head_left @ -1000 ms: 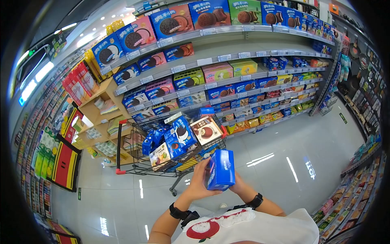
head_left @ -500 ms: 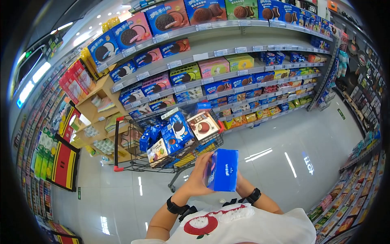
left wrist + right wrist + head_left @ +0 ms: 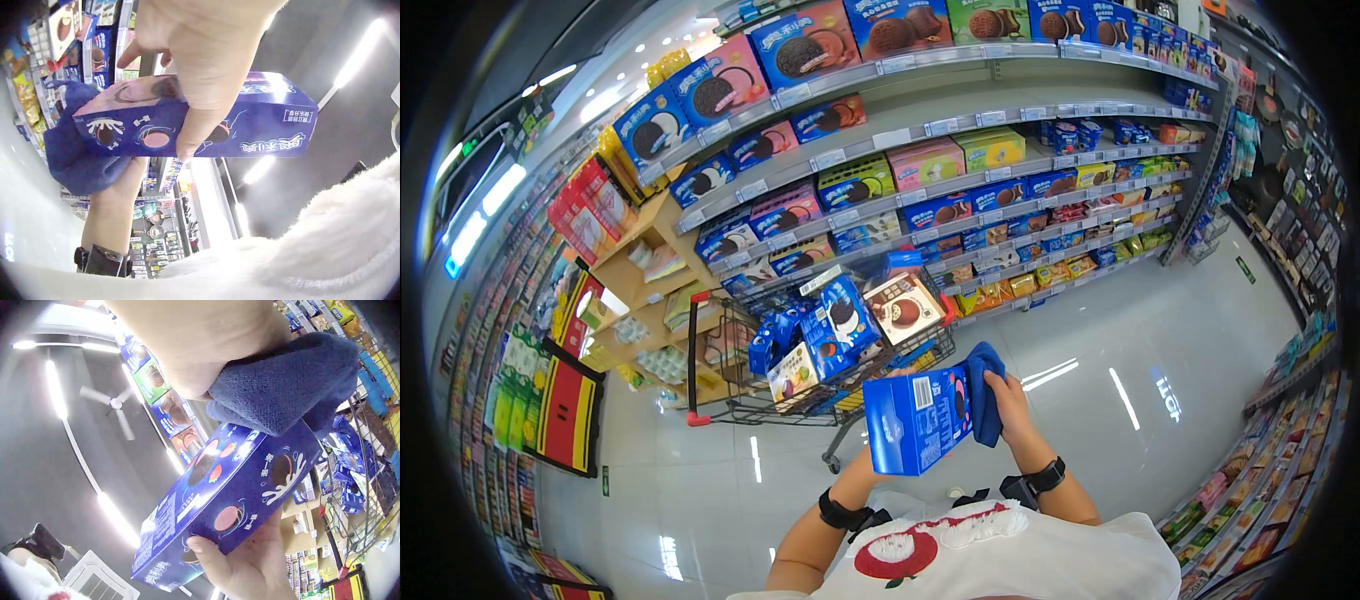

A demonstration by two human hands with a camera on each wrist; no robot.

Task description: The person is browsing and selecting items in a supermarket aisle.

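A blue cookie box (image 3: 915, 420) is held tilted in front of the torso. My left hand (image 3: 203, 69) grips it around its narrow side, the thumb lying across the printed face; the right wrist view shows that thumb and hand (image 3: 250, 562) from below. In my right hand (image 3: 1012, 408) is a dark blue cloth (image 3: 984, 395), bunched against the box's right end. The same cloth (image 3: 284, 381) covers the right fingers in the right wrist view and touches the box (image 3: 219, 500).
A black wire shopping cart with red corners (image 3: 692, 365) stands ahead on the left, loaded with several boxes, among them a blue one (image 3: 840, 325) and a white-brown one (image 3: 903, 308). Beyond it run shelves (image 3: 880, 142) of cookie boxes. A wooden rack (image 3: 662, 232) stands at the left.
The box has turned and shifted left, so its barcode side now shows in the head view. My right hand has moved outward to the right, and the blue cloth has come into sight.
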